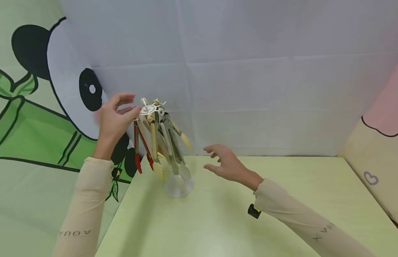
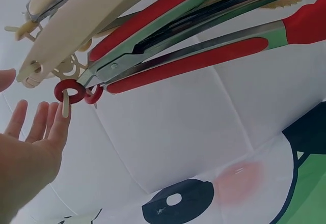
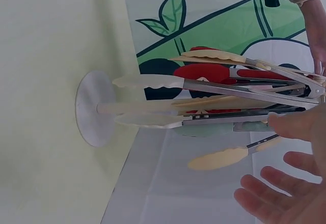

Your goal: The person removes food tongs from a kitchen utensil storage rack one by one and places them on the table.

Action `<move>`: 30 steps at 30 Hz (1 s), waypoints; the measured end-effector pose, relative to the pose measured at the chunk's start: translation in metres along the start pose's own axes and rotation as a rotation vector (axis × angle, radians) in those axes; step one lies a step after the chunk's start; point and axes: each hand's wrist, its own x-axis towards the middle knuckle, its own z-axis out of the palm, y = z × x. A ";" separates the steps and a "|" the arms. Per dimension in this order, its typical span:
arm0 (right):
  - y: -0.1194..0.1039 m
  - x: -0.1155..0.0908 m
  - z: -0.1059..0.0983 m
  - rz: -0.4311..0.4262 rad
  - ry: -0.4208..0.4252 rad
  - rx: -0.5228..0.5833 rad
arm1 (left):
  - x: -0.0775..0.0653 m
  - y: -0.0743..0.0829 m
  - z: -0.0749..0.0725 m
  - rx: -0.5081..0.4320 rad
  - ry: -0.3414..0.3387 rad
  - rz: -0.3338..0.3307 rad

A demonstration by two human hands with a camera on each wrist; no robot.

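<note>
1. The rack (image 1: 179,189) stands on the worktop (image 1: 212,225), near its far-left corner; the red tongs (image 2: 188,66) hang from its left side.
2. The left hand (image 1: 112,119) is at the rack's top, fingers loosely spread, one by the red ring (image 2: 58,92) and hook (image 2: 65,107); contact is uncertain.
3. The right hand (image 1: 226,162) is empty, fingers relaxed, beside the rack.
4. The step looks like hooking or unhooking that ring; next probably calls for clearing the hook without tipping the rack.
5. Metal arms, red grips, scalloped heads; smooth round base.
</note>
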 end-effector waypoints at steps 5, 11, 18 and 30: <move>-0.001 0.011 0.015 0.001 -0.015 0.001 | -0.001 -0.007 0.000 0.014 -0.038 -0.001; -0.002 0.020 0.027 -0.005 -0.025 -0.027 | 0.000 -0.011 0.002 0.001 -0.062 0.005; -0.006 0.031 0.035 -0.015 -0.065 -0.018 | 0.003 -0.011 -0.001 0.026 -0.060 -0.010; -0.015 0.043 0.048 0.010 -0.078 0.002 | 0.006 -0.011 -0.003 -0.007 -0.035 -0.017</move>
